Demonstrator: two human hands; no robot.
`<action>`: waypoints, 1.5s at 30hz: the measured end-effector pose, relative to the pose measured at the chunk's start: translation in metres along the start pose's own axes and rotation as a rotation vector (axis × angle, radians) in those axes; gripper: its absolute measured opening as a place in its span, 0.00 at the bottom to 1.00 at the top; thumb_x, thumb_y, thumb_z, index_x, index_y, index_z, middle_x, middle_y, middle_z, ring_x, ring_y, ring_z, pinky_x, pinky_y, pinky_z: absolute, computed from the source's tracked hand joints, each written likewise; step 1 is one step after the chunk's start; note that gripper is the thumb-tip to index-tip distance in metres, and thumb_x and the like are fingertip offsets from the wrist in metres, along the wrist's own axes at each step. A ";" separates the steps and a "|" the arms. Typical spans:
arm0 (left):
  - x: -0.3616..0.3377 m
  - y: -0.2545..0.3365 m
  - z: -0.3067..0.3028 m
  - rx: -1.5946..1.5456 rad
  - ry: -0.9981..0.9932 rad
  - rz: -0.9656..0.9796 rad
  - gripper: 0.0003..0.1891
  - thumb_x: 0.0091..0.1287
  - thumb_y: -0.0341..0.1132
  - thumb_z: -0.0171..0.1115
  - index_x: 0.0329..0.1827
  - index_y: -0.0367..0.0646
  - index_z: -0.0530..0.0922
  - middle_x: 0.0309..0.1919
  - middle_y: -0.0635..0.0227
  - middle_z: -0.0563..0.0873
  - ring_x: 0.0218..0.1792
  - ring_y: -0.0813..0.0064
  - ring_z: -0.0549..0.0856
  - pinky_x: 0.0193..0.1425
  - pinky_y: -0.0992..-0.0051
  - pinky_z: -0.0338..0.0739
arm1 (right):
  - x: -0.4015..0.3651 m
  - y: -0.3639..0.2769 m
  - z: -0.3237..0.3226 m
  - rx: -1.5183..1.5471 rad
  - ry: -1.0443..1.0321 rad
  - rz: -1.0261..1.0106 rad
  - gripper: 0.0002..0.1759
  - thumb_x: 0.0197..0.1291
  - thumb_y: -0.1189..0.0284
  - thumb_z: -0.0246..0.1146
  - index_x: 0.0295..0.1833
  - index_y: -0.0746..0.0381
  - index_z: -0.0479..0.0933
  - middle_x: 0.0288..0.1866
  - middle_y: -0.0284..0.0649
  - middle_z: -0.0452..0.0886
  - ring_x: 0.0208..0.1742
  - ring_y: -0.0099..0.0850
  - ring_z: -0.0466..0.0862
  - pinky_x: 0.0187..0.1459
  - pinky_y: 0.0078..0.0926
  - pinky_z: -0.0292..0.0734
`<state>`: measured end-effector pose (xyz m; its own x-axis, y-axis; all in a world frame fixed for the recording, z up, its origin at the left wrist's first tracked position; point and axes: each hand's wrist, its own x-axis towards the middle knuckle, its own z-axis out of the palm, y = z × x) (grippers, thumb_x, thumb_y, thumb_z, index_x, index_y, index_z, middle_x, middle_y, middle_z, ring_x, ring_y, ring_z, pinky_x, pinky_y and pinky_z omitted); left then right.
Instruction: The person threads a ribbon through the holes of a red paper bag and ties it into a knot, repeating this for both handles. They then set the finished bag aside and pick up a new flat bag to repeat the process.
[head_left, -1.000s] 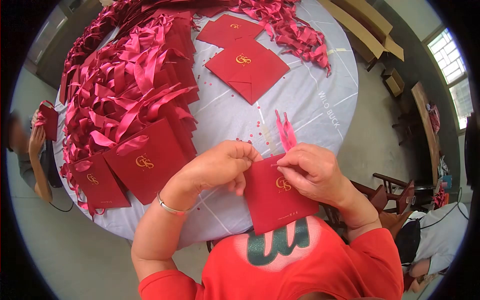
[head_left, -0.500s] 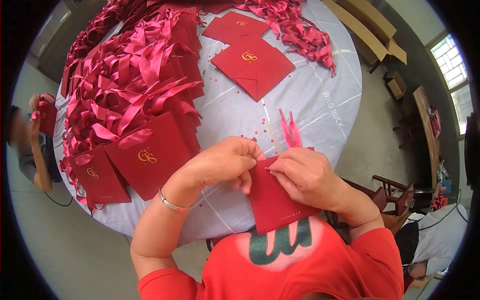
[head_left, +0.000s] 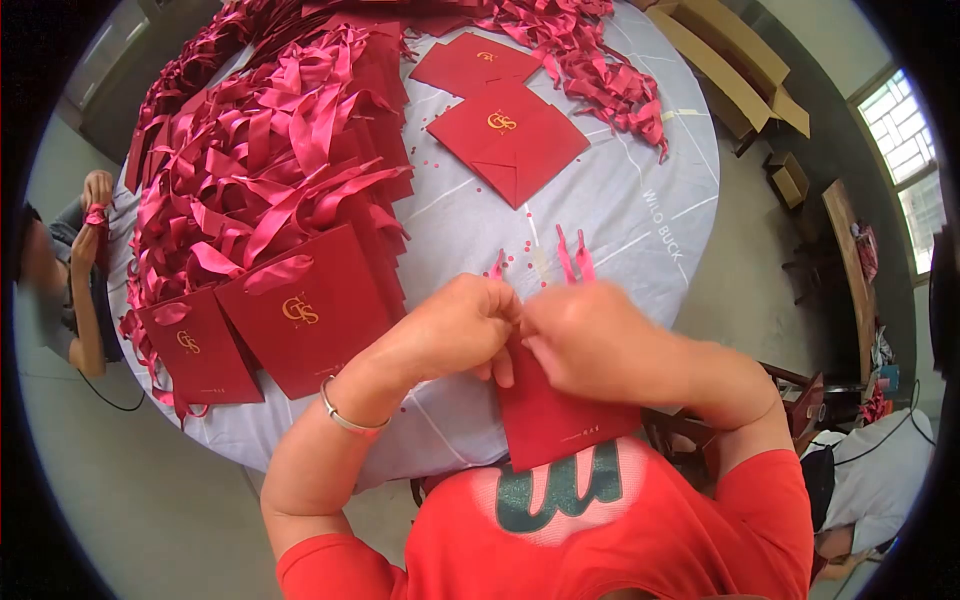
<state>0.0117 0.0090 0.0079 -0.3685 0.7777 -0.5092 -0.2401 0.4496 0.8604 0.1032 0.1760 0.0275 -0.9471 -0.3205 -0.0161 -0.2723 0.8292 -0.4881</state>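
L hand (head_left: 455, 325) grips bag (head_left: 560, 420) top; R hand (head_left: 600, 345) blurred (fingertips hidden).

"WILO BUCK" is printed on the grey tablecloth (head_left: 600, 200), and a gold "GS" monogram marks the red paper bags (head_left: 320, 335).

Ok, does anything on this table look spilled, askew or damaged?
Only small red specks strewn over the grey tablecloth, loose around the flat bags; they look like punch scraps. The red paper bag held by the left hand and right hand looks intact.
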 end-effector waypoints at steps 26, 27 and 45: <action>-0.020 0.023 0.031 0.287 0.221 0.081 0.11 0.60 0.18 0.60 0.41 0.32 0.66 0.23 0.59 0.83 0.24 0.68 0.89 0.23 0.74 0.80 | 0.047 0.041 -0.012 0.908 -0.525 0.429 0.11 0.45 0.81 0.67 0.38 0.63 0.81 0.25 0.34 0.80 0.22 0.23 0.76 0.22 0.24 0.67; -0.019 0.022 0.030 0.286 0.220 0.079 0.11 0.60 0.18 0.60 0.41 0.32 0.66 0.23 0.59 0.83 0.24 0.68 0.89 0.23 0.74 0.80 | 0.045 0.043 -0.008 0.830 -0.416 0.366 0.13 0.47 0.80 0.68 0.41 0.65 0.79 0.26 0.36 0.81 0.24 0.23 0.77 0.24 0.24 0.69; -0.027 0.022 0.041 0.276 0.202 0.128 0.12 0.60 0.18 0.61 0.37 0.37 0.65 0.25 0.66 0.81 0.28 0.70 0.90 0.27 0.77 0.81 | 0.035 0.046 -0.021 0.953 -0.578 0.260 0.15 0.51 0.82 0.62 0.47 0.70 0.76 0.34 0.40 0.86 0.36 0.22 0.83 0.34 0.21 0.77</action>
<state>0.0529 0.0160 0.0417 -0.5565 0.7451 -0.3677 0.0605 0.4777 0.8765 0.0543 0.2127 0.0224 -0.6688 -0.5572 -0.4922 0.3939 0.2960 -0.8702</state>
